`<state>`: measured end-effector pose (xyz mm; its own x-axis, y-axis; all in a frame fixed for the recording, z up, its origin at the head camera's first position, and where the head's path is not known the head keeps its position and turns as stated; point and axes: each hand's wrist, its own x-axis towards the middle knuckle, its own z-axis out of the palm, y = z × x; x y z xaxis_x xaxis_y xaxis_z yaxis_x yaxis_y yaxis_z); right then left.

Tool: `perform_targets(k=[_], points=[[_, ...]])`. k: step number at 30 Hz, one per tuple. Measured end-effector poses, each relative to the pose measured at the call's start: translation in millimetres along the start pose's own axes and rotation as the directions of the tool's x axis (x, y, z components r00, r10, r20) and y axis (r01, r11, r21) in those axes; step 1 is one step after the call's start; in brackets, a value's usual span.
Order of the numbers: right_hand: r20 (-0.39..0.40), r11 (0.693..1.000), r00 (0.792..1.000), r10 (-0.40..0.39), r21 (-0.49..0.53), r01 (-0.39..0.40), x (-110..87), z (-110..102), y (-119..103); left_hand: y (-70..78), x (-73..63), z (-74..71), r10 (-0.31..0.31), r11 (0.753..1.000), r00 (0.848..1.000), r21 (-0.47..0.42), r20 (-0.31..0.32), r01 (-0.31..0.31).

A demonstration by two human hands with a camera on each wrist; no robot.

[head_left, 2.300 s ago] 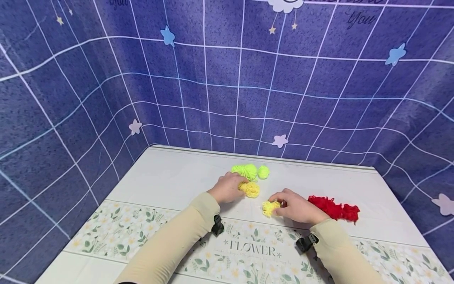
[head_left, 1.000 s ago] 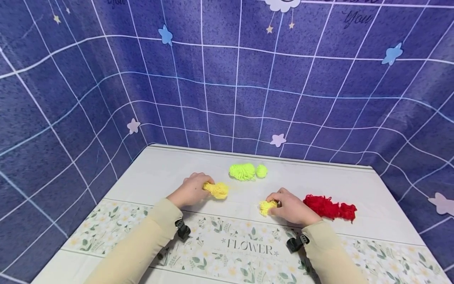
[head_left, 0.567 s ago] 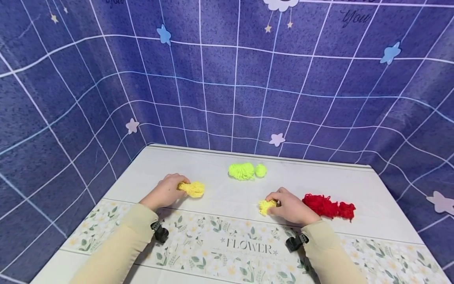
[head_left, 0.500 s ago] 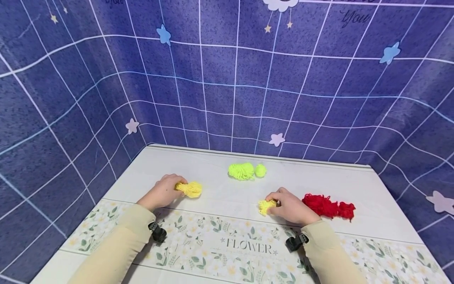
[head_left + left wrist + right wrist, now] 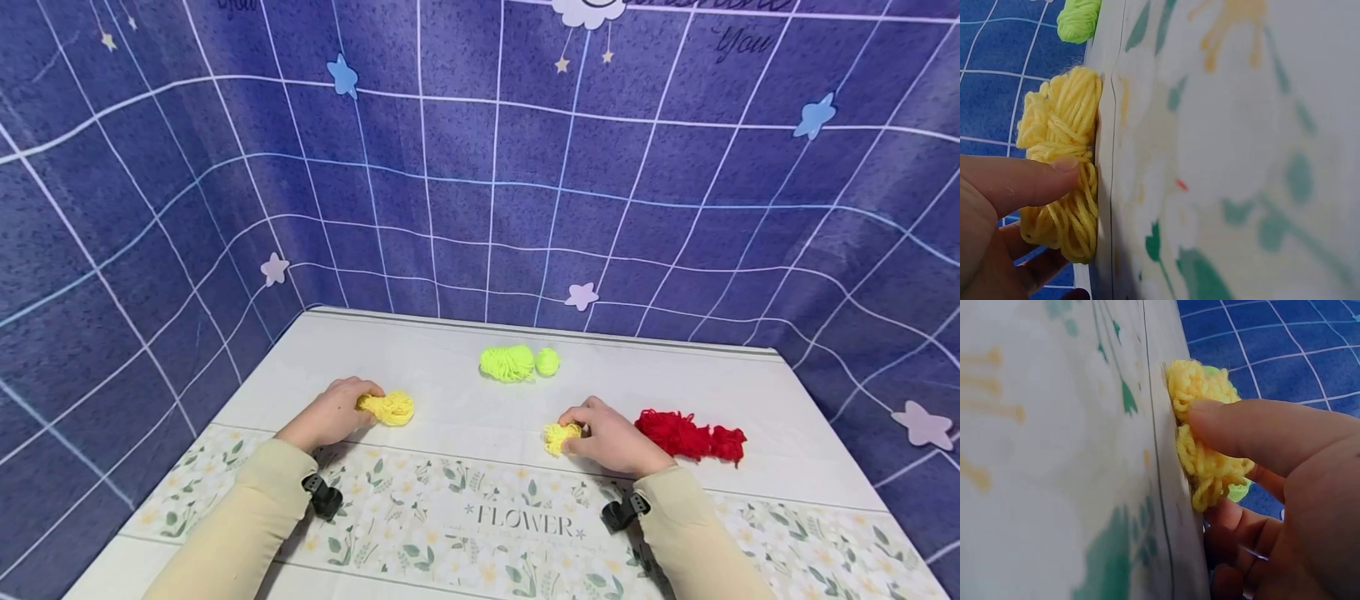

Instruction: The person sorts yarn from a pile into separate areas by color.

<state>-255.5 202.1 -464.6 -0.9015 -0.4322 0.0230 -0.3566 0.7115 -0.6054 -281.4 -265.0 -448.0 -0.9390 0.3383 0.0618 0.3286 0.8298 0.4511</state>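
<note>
At the left of the table, my left hand [image 5: 333, 414] grips one end of a bundle of yellow yarn [image 5: 395, 408], tied at its middle. In the left wrist view the thumb presses across the larger yellow bundle [image 5: 1069, 115], with fingers behind it. Nearer the centre, my right hand [image 5: 613, 440] pinches a smaller bundle of yellow yarn [image 5: 557, 438] against the tabletop. The right wrist view has the thumb over this looped small bundle [image 5: 1200, 465] and the fingers curled on its far side; part of it is hidden by the thumb.
Lime-green yarn [image 5: 507, 364] lies toward the back, beside a small green yarn ball [image 5: 547, 362]. Right of my right hand are a red yarn bundle [image 5: 675, 433] and a smaller red one [image 5: 728, 444]. A blue gridded curtain [image 5: 465, 208] hangs behind the white table [image 5: 450, 450].
My left hand has carried the larger yellow bundle leftward, away from its place in front of the green yarn. My right hand stays put on the small yellow bundle.
</note>
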Motion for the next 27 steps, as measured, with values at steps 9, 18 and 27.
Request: perform_targets(k=[9, 18, 27], points=[[-0.079, 0.996, 0.993, -0.083, 0.021, 0.085, 7.2, 9, -18, 2.6, -2.1, 2.1, -0.003, 0.999, 1.0, -0.037, 0.007, 0.004], [-0.086, 0.99, 0.989, -0.123, 0.059, 0.128, 59.8, 43, -80, 7.9, -2.7, -2.7, -0.002, 0.999, 1.0, -0.039, 0.017, 0.003], [0.006, 0.992, 0.993, -0.122, 0.018, 0.121, 111.5, 81, -128, 9.9, -4.0, -5.7, -0.01, 1.0, 0.999, -0.027, 0.033, 0.01]])
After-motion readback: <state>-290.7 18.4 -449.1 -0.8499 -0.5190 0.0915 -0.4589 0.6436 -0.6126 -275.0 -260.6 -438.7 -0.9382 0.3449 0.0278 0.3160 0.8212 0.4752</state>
